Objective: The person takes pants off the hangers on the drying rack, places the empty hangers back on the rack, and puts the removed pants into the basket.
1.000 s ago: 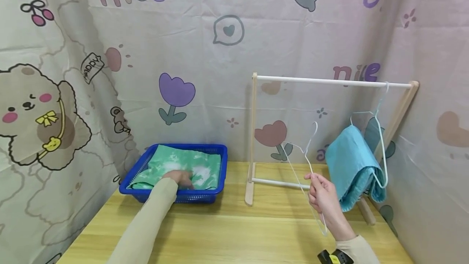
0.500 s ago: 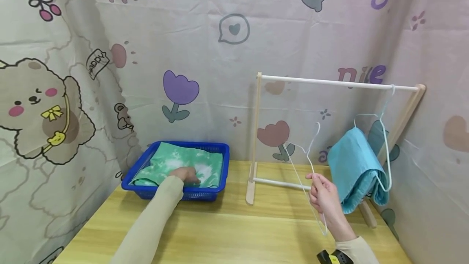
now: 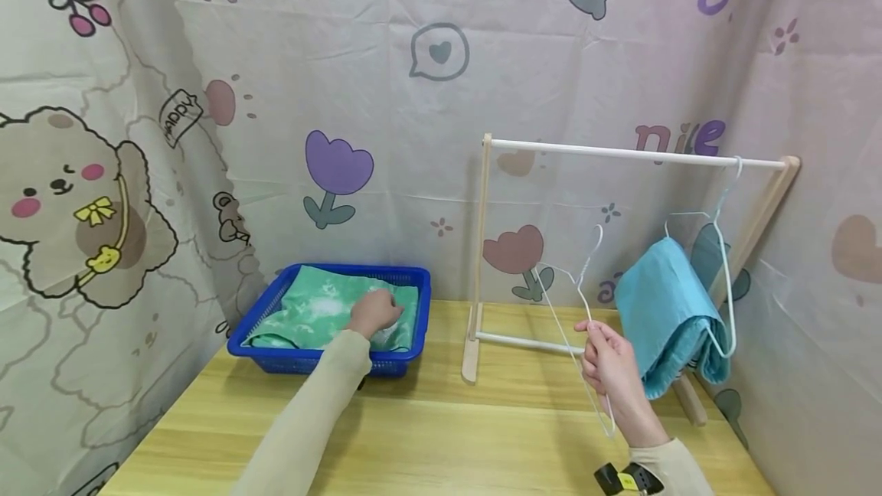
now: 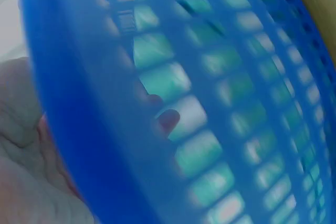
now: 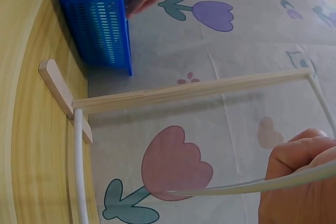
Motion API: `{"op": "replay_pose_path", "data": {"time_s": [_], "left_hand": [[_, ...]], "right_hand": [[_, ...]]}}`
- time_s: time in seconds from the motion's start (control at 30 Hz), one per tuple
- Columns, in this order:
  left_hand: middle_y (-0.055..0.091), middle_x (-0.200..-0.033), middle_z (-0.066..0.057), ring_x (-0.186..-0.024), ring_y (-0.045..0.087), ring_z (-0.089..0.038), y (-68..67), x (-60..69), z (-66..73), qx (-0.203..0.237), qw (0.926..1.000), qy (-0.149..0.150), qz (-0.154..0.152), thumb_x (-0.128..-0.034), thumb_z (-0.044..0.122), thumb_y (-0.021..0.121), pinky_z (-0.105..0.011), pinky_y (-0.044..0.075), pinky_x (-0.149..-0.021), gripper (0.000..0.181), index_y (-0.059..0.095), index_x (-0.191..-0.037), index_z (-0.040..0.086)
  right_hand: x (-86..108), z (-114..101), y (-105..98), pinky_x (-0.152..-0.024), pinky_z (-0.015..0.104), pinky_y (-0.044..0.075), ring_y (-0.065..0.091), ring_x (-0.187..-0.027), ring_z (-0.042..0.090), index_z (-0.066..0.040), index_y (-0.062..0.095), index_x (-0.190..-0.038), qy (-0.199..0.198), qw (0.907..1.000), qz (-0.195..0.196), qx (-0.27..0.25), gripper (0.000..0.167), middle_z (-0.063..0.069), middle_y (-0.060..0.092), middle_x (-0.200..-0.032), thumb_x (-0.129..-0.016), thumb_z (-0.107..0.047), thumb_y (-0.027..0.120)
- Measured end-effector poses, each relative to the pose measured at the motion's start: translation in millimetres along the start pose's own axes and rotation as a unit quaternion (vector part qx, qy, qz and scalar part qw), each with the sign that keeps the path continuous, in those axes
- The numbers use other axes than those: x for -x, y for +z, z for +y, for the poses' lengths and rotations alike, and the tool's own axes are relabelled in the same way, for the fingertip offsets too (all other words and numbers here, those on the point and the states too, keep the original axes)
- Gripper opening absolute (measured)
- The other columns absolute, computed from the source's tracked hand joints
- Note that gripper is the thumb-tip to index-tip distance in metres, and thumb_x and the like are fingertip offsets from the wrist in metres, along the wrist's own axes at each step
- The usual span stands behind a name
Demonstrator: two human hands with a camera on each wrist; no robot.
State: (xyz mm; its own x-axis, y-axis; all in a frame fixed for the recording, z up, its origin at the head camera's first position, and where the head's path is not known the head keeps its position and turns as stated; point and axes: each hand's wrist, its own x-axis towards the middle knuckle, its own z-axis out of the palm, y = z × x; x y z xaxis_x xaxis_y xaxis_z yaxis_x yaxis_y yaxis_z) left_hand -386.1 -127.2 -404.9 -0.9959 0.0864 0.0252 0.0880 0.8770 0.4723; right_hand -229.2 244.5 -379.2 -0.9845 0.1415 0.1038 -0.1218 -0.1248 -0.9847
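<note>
Inside the blue basket (image 3: 272,359), folded green-and-white cloth (image 3: 320,305) lies under my left hand (image 3: 374,312), which touches its right part; the fingers' hold is hidden. Through the slots of the basket wall (image 4: 210,98) in the left wrist view, a fingertip (image 4: 169,121) shows beside the cloth (image 4: 205,153). My right hand (image 3: 613,370) grips a white wire hanger (image 3: 584,297) by its side, hook upward, in front of the rack. The right wrist view has that hand (image 5: 299,177) at its lower right, the blurred hanger (image 5: 252,186) across it.
A wooden rack with a white top bar (image 3: 606,151) stands at the right of the table (image 3: 427,435). From the bar's right end hangs another hanger (image 3: 723,251) with folded light-blue cloth (image 3: 664,308). A patterned curtain (image 3: 386,121) encloses the back and sides.
My left hand has moved right across the green cloth, and its fingers look more bent than before. The right hand and its hanger have hardly moved; the head view has shifted slightly.
</note>
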Motion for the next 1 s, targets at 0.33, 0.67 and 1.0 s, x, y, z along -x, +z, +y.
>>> {"op": "replay_pose_path", "data": {"time_s": [0.33,0.67,1.0], "left_hand": [[0.041,-0.052,0.003,-0.047,0.035,-0.012,16.4,-4.3,35.0,0.077,0.9947,0.057,0.039,-0.0968,0.028,0.062,-0.026,0.027,-0.044,0.039,0.058,-0.062,0.012],[0.045,-0.054,0.001,-0.048,0.043,-0.014,27.3,-10.8,43.2,0.071,0.9908,0.049,0.104,-0.0976,0.025,0.059,-0.026,0.032,-0.045,0.031,0.064,-0.069,0.013],[0.072,-0.089,-0.009,-0.07,0.067,-0.02,24.6,-15.3,65.3,0.073,0.9847,0.104,0.118,-0.0979,0.025,0.06,-0.034,0.055,-0.062,0.023,0.074,-0.099,0.007]], "right_hand": [[-1.0,-3.9,-1.0,-0.041,0.031,0.011,0.026,-0.038,0.003,-0.01,0.057,-0.104,0.003,0.9999,0.004,0.01,0.031,-0.009,0.029,-0.05,-0.107,-0.035,0.039],[-0.5,-7.9,-2.1,-0.041,0.03,0.011,0.027,-0.036,0.002,-0.017,0.062,-0.097,0.013,0.9997,-0.003,-0.019,0.03,-0.01,0.031,-0.049,-0.107,-0.031,0.038],[-1.3,-9.6,-0.9,-0.041,0.029,0.013,0.027,-0.036,0.003,-0.019,0.063,-0.097,0.019,0.9996,0.003,-0.021,0.03,-0.01,0.032,-0.049,-0.108,-0.029,0.036]]}}
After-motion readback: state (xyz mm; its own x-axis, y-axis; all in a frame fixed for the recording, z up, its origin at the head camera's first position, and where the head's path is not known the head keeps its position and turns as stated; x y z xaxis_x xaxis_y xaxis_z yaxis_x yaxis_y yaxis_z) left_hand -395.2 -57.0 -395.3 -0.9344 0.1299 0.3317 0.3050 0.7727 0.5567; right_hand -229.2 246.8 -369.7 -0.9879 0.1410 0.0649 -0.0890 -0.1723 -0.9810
